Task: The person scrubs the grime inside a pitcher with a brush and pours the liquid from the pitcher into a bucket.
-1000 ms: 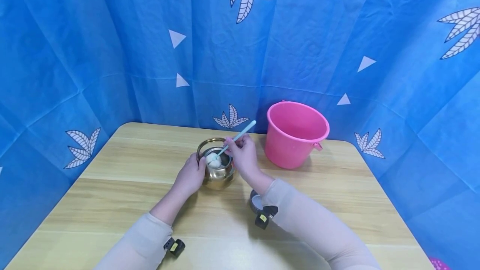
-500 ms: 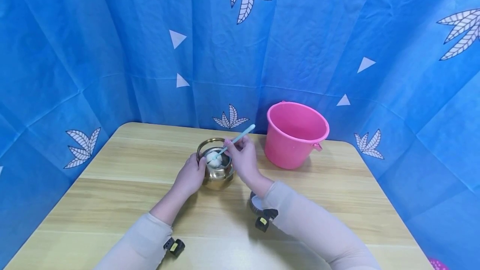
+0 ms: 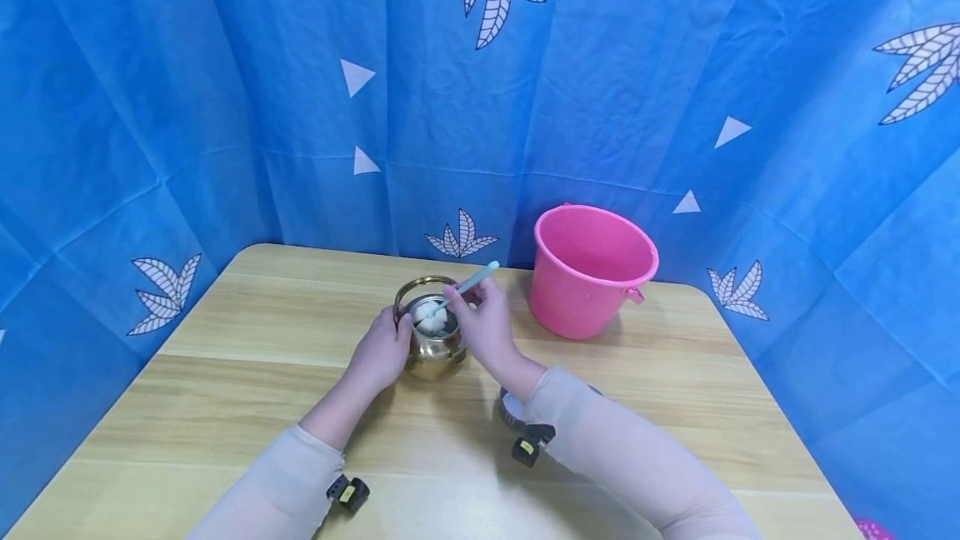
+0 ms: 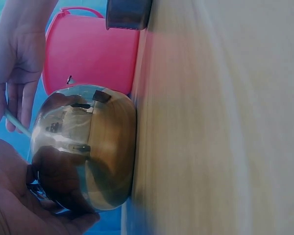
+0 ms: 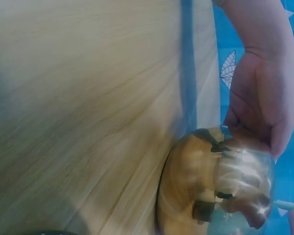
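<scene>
A shiny brass pot [image 3: 435, 354] with a raised hoop handle [image 3: 422, 281] stands upright on the table. My left hand [image 3: 384, 350] grips its left side, thumb at the rim. Between the thumb and fingers of my right hand [image 3: 487, 322] is a slanted pale green stick [image 3: 474, 277], pinched over the pot's right rim. A white rounded head [image 3: 430, 317] sits in the pot's mouth at the lower end of the stick. The left wrist view shows the brass belly [image 4: 108, 152] and the right hand [image 4: 19, 68] above it. How deep the head reaches is hidden.
A pink bucket [image 3: 573, 302] stands at the back right, close behind the right hand. Under the right forearm lies a round dark-rimmed dish [image 3: 512, 415], partly covered by the sleeve. Blue patterned curtain [image 3: 465, 107] surrounds the wooden table [image 3: 247, 407].
The stick's upper end has dropped and shifted left, and the stick now lies flatter. My right hand has moved slightly left; the white head has turned a little. The left hand stays in place.
</scene>
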`<action>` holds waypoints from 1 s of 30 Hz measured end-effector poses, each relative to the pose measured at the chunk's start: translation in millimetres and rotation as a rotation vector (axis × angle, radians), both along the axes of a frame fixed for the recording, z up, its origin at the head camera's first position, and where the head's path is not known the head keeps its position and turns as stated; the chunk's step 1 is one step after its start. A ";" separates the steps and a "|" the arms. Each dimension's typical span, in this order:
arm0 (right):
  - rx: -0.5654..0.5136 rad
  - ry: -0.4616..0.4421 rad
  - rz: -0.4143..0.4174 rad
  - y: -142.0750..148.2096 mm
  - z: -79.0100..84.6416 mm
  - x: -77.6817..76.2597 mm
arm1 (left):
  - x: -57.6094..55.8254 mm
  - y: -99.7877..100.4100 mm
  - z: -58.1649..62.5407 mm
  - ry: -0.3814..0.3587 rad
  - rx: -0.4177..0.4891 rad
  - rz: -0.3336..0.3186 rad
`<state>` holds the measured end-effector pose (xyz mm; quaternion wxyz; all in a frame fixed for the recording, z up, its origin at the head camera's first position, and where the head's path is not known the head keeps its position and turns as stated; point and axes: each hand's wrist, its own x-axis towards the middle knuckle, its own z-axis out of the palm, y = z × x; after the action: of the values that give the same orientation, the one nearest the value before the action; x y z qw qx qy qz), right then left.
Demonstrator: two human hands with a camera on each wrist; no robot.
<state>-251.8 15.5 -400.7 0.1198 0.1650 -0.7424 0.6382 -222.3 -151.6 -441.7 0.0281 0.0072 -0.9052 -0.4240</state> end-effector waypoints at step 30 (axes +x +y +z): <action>0.301 0.250 0.007 -2.0 0.2 8.6 | -1.1 -0.2 -1.4 0.007 0.003 0.006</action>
<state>-243.2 13.6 -400.5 0.1826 0.2618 -0.8081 0.4951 -223.5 -151.8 -443.2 0.0327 0.0082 -0.9044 -0.4255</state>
